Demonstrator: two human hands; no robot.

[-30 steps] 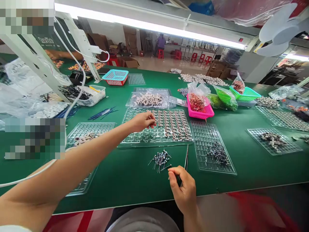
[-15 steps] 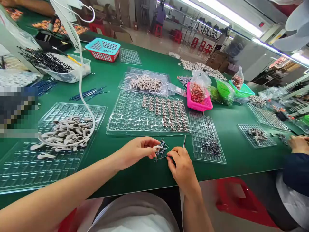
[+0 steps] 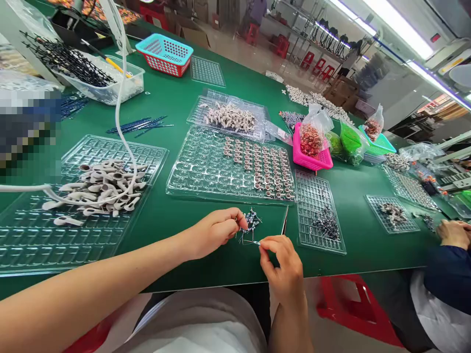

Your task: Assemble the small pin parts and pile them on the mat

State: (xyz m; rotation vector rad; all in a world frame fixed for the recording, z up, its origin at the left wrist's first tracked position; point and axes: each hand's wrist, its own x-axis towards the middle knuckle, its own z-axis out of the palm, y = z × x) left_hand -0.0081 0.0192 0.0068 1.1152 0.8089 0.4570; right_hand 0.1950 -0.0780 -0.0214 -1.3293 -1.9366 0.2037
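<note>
My left hand point(image 3: 221, 229) is closed, thumb and fingers pinched together at the edge of a small pile of wired parts point(image 3: 252, 219). It holds a pale earbud shell, mostly hidden by the fingers now. My right hand point(image 3: 282, 262) pinches a small wired part point(image 3: 254, 242) between thumb and index finger, its thin leads pointing left toward the pile. Tweezers point(image 3: 284, 220) are also tucked in this hand, tips pointing up and away. Just beyond both hands lies a clear blister tray point(image 3: 198, 169), its right side filled with earbud shells point(image 3: 274, 169).
Loose earbud shells point(image 3: 106, 184) are heaped on trays at left, with a white cable point(image 3: 121, 127) across them. A tray with dark wired parts point(image 3: 324, 223) lies at right. Farther back are a pink basket point(image 3: 312, 159) and blue basket point(image 3: 165, 49). A co-worker's hands point(image 3: 454, 233) are far right.
My left fingers have curled down toward the pile, covering the pale shell that showed before. My right hand has drawn slightly back with the wired part. The camera view has shifted and tilted.
</note>
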